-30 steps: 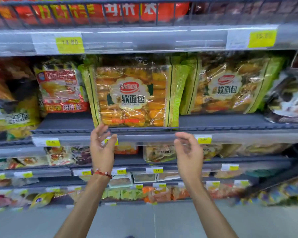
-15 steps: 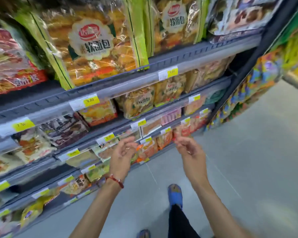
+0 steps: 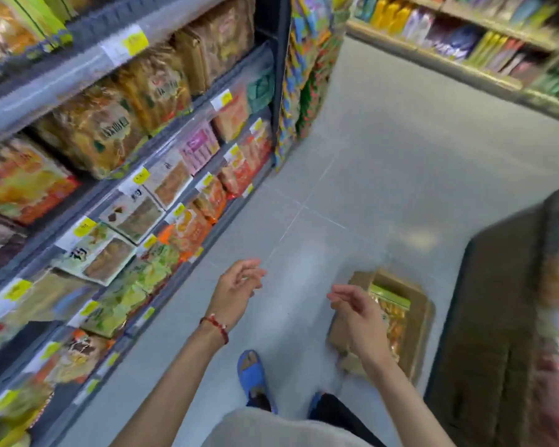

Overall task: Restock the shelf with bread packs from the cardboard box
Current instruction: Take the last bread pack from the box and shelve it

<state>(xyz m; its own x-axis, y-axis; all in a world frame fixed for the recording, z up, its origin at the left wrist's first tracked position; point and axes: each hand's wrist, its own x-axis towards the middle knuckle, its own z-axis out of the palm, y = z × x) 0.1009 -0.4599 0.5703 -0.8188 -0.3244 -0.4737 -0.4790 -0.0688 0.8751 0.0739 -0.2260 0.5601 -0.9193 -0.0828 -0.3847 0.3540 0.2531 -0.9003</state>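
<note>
Bread pack: a clear plastic pack with a light green top band, golden-orange rolls showing through it; its print is too blurred to read.
Where it lies: inside the brown cardboard box, open at the top, which stands on the grey tiled floor below the right hand and partly hidden by it.
Count in box: one pack can be made out; whether more lie under it I cannot tell.
Left hand: the bare left hand, a red beaded cord bracelet at its wrist, hangs in the air with fingers loosely spread and curled, holding nothing.
Right hand: the bare right hand hangs over the box, fingers apart and slightly bent, holding nothing.
Hands apart: the two are well apart, with bare floor between them.
Shelf: the dark metal shelf unit, left of the left hand, carries rows of packaged bread and snacks behind yellow price tags; blur keeps me from counting them.
Feet: two blue slippers; the left one is in plain view below the hands.
</note>
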